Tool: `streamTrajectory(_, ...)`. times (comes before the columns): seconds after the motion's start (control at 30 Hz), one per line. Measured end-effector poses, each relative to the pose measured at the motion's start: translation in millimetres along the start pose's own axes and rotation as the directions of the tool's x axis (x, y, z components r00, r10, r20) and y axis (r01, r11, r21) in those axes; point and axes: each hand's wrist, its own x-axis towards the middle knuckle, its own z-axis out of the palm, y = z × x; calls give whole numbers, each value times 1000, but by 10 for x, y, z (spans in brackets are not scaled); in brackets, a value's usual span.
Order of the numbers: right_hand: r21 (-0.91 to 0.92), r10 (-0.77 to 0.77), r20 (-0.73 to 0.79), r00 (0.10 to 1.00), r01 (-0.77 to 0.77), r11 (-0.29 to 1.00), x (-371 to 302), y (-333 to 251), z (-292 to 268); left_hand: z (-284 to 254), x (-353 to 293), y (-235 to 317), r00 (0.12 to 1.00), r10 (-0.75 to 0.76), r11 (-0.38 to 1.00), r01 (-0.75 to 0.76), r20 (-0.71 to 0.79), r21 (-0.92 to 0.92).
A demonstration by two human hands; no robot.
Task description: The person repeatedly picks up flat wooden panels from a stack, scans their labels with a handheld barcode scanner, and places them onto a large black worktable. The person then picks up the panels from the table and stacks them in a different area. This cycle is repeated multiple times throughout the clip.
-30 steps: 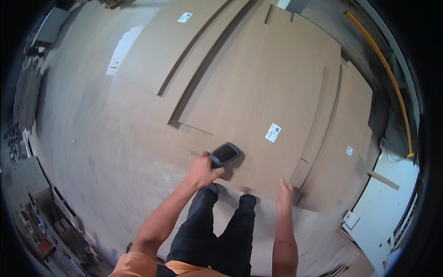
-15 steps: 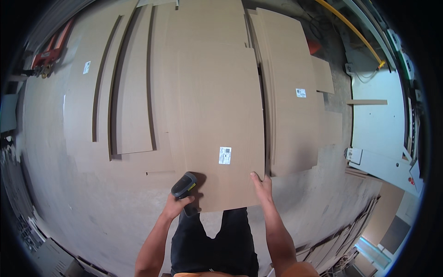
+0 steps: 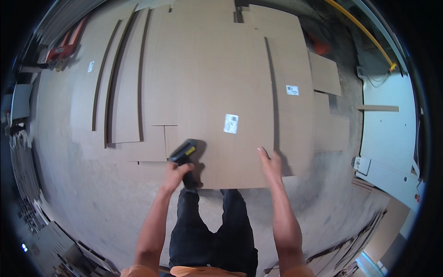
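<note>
My left hand (image 3: 175,174) is wrapped round the handle of a dark grey handheld barcode scanner (image 3: 183,152) with a yellow patch on its head. The scanner is above the near left part of a large wood-coloured panel (image 3: 217,83). A white printed label (image 3: 231,123) lies on the panel's near half. At the near right edge, my right hand (image 3: 272,166) grips the panel, thumb on top, with its other fingers partly hidden. The panel's right side overlaps another board (image 3: 295,124) that carries its own white label (image 3: 292,90).
Narrow boards (image 3: 127,92) lie in layers at the left. Beyond them is a red pallet jack (image 3: 62,51). A white machine table (image 3: 387,129) with a yellow bar (image 3: 362,30) above it stands at the right. Leaning panels (image 3: 341,244) line the lower right; grey concrete floor (image 3: 115,198) surrounds the boards.
The large panel has slid away from me and slightly right, covering the dark gap beside the right-hand boards. Both hands have moved forward with it, the scanner still in the left.
</note>
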Motion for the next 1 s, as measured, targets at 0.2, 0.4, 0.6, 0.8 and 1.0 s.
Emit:
streamTrajectory(0.2,-302,-299,27,954,293,907,169,-455,285,-211,113,401,959,257,955,-233,-122,181)
streamTrajectory(0.4,-242,-440,151,885,464,852,-749,-182,173,223,-315,282,974,225,960,-220,-7,173)
streamTrajectory(0.6,-311,-47,159,986,95,946,-1766,797,-590,1058,-998,-319,959,61,943,-147,278,299)
streamTrajectory(0.8,-256,-61,-36,998,50,965,-2187,850,-1694,1798,-1617,-603,835,-84,872,-202,543,446)
streamTrajectory(1.0,300,-262,-173,950,304,904,-2318,-291,-3353,2887,-1800,-189,773,-108,749,-350,626,562)
